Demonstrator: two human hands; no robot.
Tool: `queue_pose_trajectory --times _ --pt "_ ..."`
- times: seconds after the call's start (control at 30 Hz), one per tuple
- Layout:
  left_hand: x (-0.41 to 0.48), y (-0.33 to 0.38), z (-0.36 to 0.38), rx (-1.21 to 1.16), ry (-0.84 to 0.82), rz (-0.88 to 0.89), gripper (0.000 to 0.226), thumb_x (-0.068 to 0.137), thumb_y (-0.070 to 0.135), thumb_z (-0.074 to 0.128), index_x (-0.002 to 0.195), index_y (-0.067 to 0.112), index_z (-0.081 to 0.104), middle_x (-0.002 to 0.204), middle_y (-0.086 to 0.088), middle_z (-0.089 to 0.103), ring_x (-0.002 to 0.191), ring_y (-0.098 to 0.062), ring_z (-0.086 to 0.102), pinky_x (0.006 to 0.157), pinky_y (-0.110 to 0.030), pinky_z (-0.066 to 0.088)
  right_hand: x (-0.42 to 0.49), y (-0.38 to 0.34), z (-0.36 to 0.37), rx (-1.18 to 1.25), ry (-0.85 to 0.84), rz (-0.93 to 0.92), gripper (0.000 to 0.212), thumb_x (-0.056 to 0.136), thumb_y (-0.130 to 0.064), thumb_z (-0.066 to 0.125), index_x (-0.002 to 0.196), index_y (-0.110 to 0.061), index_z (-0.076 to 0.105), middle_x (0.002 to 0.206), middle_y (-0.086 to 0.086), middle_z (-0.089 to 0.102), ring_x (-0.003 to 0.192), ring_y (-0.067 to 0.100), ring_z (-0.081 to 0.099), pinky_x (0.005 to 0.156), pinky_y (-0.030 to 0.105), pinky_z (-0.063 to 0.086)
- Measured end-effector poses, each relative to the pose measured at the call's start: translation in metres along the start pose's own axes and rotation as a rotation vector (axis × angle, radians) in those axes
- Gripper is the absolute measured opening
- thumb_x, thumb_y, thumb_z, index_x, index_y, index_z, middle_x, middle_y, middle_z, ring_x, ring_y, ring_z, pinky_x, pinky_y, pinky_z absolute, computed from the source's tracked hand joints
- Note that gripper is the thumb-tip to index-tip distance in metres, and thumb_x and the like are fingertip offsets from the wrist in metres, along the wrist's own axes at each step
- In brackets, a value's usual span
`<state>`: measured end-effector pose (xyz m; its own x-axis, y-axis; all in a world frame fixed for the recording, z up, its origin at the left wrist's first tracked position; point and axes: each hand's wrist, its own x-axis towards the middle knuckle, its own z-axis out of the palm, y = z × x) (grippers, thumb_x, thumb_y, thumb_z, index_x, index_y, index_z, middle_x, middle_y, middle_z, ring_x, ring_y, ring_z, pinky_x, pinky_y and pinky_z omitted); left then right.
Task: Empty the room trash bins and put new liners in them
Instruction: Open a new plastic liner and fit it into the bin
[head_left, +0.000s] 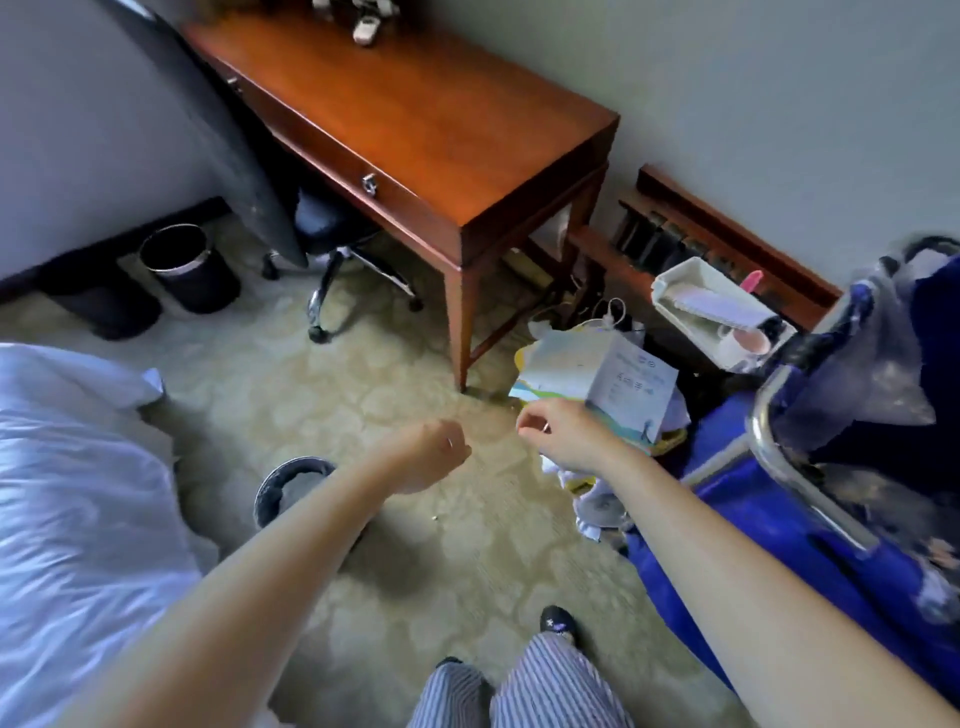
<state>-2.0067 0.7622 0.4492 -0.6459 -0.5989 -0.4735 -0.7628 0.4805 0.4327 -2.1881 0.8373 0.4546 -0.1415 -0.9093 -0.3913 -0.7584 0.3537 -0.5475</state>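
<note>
Clearing trash, prob.: left hand (431, 453) clenched empty, right hand (563, 437) at 2 o'clock paper pile (597, 379), grip unclear; nxt, prob. reline 8 o'clock trash bin (275, 475).

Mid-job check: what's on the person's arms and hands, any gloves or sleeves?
No gloves and no sleeves are in view; both arms are bare to the frame edge. The left hand and the right hand each show a small bright glint on a finger, possibly a thin ring.

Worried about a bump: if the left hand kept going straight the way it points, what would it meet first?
Probably the right hand, just ahead; past it lies the paper litter pile. Depth is unclear.
</note>
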Motion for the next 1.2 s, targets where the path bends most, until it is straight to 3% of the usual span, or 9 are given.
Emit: queue_pose_trajectory --times 0.1,0.27,0.47,0.57,0.67,0.8,0.9,1.03,1.2 --pt "-0.009 -0.054 0.002 -0.073 -0.01 -0.106 0.029 0.098 0.028 0.043 0.11 0.008 0.061 0.107 -0.01 0.064 0.096 -0.027 0.06 0.085 -0.035 0.047 0.024 -0.024 0.026 -0.072 -0.108 -0.038 0.021 0.094 -0.021 0.051 0.103 -0.01 0.066 0.097 0.005 0.065 0.086 0.018 0.053 0.069 0.026 0.036" --pt "-0.008 -0.109 0.004 -0.227 0.014 -0.231 0.03 0.099 0.027 0.043 0.107 0.004 0.061 0.095 -0.008 0.06 0.086 -0.02 0.054 0.08 -0.031 0.043 0.065 -0.048 0.06 -0.081 -0.234 -0.045 0.019 0.093 -0.02 0.051 0.099 -0.01 0.067 0.093 0.005 0.066 0.086 0.021 0.057 0.073 0.029 0.042" --pt "0.019 -0.131 -0.008 -0.25 -0.039 -0.308 0.031 0.1 0.026 0.042 0.11 0.003 0.06 0.104 -0.01 0.059 0.103 -0.027 0.055 0.08 -0.028 0.039 0.122 -0.06 0.077 -0.064 -0.324 -0.041 0.018 0.093 -0.021 0.051 0.099 -0.013 0.066 0.101 0.003 0.066 0.087 0.016 0.054 0.075 0.027 0.041" --pt "0.041 -0.139 -0.014 -0.238 -0.065 -0.311 0.028 0.099 0.026 0.043 0.106 0.006 0.061 0.105 -0.012 0.062 0.1 -0.028 0.057 0.081 -0.03 0.041 0.147 -0.06 0.078 -0.049 -0.336 -0.021 0.014 0.093 -0.021 0.05 0.093 -0.017 0.063 0.098 0.002 0.065 0.088 0.017 0.057 0.075 0.029 0.045" --pt "0.056 -0.145 -0.02 -0.204 -0.073 -0.311 0.019 0.099 0.025 0.042 0.09 0.015 0.055 0.089 -0.008 0.056 0.085 -0.023 0.054 0.071 -0.03 0.037 0.166 -0.061 0.08 -0.047 -0.359 -0.003 0.012 0.094 -0.021 0.05 0.09 -0.018 0.061 0.093 0.0 0.063 0.085 0.017 0.057 0.07 0.029 0.044" --pt "0.065 -0.152 -0.028 -0.162 -0.07 -0.32 0.023 0.1 0.028 0.04 0.093 0.015 0.057 0.086 -0.004 0.053 0.079 -0.018 0.047 0.063 -0.026 0.03 0.186 -0.068 0.088 -0.043 -0.391 0.02 0.014 0.093 -0.021 0.049 0.092 -0.018 0.063 0.091 0.0 0.062 0.087 0.02 0.058 0.076 0.031 0.046" --pt "0.072 -0.166 -0.03 -0.172 -0.118 -0.301 0.03 0.1 0.029 0.039 0.101 0.01 0.062 0.091 -0.004 0.058 0.084 -0.021 0.051 0.066 -0.03 0.033 0.198 -0.074 0.099 -0.017 -0.404 0.047 0.016 0.094 -0.021 0.049 0.095 -0.016 0.064 0.09 0.0 0.062 0.086 0.019 0.058 0.077 0.033 0.047" --pt "0.08 -0.197 -0.024 -0.218 -0.16 -0.263 0.026 0.1 0.025 0.04 0.084 0.008 0.053 0.086 -0.012 0.057 0.081 -0.024 0.053 0.066 -0.031 0.036 0.213 -0.081 0.125 0.013 -0.392 0.113 0.014 0.092 -0.022 0.05 0.092 -0.018 0.063 0.096 0.003 0.067 0.09 0.022 0.062 0.082 0.037 0.051" --pt "0.081 -0.254 -0.017 -0.191 -0.224 -0.2 0.029 0.099 0.027 0.04 0.096 0.003 0.056 0.096 -0.017 0.064 0.09 -0.032 0.059 0.076 -0.036 0.046 0.228 -0.105 0.166 0.093 -0.355 0.242 0.016 0.093 -0.02 0.05 0.097 -0.015 0.064 0.1 0.004 0.066 0.095 0.023 0.059 0.083 0.033 0.047"
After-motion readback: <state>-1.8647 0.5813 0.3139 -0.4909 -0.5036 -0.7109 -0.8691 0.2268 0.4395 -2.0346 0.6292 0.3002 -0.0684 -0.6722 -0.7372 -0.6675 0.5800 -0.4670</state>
